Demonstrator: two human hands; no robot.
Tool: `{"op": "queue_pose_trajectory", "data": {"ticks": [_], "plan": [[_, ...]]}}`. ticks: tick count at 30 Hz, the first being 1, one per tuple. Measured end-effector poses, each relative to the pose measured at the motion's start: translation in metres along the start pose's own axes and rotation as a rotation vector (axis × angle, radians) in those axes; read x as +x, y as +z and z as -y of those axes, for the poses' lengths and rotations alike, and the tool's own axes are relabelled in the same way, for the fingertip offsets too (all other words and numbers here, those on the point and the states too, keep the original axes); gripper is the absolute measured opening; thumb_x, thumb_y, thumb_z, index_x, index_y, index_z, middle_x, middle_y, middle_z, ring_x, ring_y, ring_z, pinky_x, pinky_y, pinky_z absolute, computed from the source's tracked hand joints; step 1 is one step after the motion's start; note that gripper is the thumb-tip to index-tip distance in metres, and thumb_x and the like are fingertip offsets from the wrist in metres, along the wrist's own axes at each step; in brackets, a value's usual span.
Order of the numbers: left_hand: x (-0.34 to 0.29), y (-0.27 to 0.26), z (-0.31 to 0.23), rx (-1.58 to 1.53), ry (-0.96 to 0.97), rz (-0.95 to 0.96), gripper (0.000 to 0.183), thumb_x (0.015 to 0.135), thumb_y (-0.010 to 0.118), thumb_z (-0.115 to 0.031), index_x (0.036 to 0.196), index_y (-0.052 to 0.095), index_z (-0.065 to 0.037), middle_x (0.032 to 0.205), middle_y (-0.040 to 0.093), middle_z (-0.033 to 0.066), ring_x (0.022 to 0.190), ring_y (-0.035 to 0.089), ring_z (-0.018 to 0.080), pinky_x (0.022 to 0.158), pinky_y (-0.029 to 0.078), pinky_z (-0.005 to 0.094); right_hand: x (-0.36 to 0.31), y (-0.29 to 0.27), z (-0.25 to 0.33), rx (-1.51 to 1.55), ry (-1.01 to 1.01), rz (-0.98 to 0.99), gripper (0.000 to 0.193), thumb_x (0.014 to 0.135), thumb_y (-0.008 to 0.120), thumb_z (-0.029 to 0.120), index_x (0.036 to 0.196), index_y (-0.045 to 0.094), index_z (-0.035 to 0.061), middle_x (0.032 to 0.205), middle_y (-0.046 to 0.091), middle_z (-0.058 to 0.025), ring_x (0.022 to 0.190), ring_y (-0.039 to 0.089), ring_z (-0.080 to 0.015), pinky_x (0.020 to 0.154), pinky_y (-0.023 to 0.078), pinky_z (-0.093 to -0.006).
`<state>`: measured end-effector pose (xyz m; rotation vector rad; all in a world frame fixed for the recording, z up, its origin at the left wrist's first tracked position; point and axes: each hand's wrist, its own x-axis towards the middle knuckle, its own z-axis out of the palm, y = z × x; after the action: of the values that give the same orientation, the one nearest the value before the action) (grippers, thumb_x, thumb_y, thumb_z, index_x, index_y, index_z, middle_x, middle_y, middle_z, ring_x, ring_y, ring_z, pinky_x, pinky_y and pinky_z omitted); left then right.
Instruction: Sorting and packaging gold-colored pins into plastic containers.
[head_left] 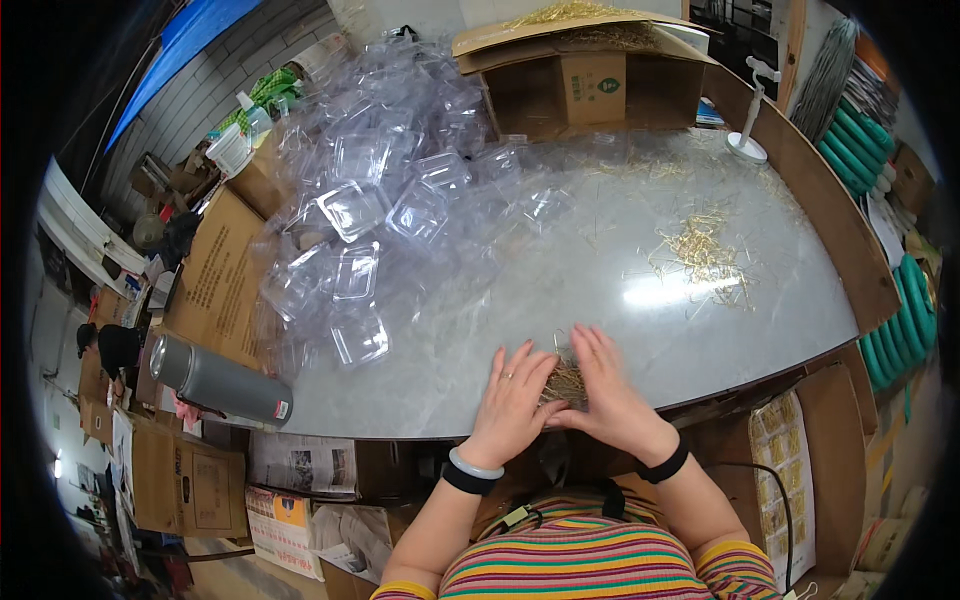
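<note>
My left hand and right hand lie flat with fingers spread, their grip cupping a small heap of thin golden wire pins at the near edge of the grey marble worktop. Beyond lie loose golden pins to the right and a pile of clear plastic clamshell boxes to the left. Farthest stands an open brown cardboard box.

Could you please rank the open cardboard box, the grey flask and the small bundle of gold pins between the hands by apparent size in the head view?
1. Open cardboard box, though farthest away.
2. Grey flask, clearly smaller.
3. Bundle of gold pins, smallest, partly hidden by the left hand and right hand.
</note>
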<state>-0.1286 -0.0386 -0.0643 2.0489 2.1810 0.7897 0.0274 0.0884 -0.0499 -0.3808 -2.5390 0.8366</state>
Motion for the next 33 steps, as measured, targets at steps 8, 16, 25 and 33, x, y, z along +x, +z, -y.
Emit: {"op": "queue_pose_trajectory", "data": {"ticks": [8, 16, 25, 33], "plan": [[0.002, -0.004, 0.004, -0.239, -0.016, -0.083, 0.073, 0.086, 0.076, -0.025, 0.145, 0.042, 0.002, 0.145, 0.046, 0.0191, 0.14, 0.038, 0.0421, 0.118, 0.028, 0.0561, 0.009, -0.013, -0.029, 0.018, -0.206, 0.222, 0.072, 0.082, 0.078, 0.018, 0.143, 0.044, 0.0009, 0.145, 0.051, -0.0167, 0.135, 0.048, -0.0341, 0.118, 0.028, -0.0571], [-0.001, -0.005, 0.001, -0.042, 0.036, 0.052, 0.066, 0.087, 0.073, -0.015, 0.143, 0.043, 0.002, 0.147, 0.042, 0.0188, 0.142, 0.036, 0.0424, 0.118, 0.027, 0.0559, -0.021, 0.012, 0.007, -0.077, 0.081, -0.12, 0.06, 0.088, 0.067, 0.002, 0.142, 0.041, -0.005, 0.149, 0.041, -0.028, 0.137, 0.042, -0.0446, 0.116, 0.034, -0.0502], [-0.005, 0.003, -0.001, -0.024, -0.046, -0.096, 0.064, 0.082, 0.076, -0.013, 0.138, 0.047, -0.002, 0.136, 0.05, 0.0175, 0.137, 0.043, 0.0407, 0.118, 0.027, 0.0566, 0.001, 0.01, 0.007, 0.151, -0.021, -0.096, 0.076, 0.087, 0.063, 0.006, 0.152, 0.025, -0.0053, 0.155, 0.03, -0.0309, 0.146, 0.029, -0.0471, 0.12, 0.025, -0.0535], [-0.003, 0.004, 0.002, -0.041, -0.019, -0.143, 0.07, 0.082, 0.081, -0.029, 0.137, 0.048, -0.002, 0.133, 0.052, 0.0175, 0.134, 0.044, 0.0405, 0.117, 0.028, 0.0563, 0.002, -0.013, -0.002, -0.244, -0.03, 0.116, 0.063, 0.09, 0.064, 0.022, 0.147, 0.042, 0.0083, 0.14, 0.052, -0.0151, 0.14, 0.038, -0.0401, 0.119, 0.021, -0.062]]}}
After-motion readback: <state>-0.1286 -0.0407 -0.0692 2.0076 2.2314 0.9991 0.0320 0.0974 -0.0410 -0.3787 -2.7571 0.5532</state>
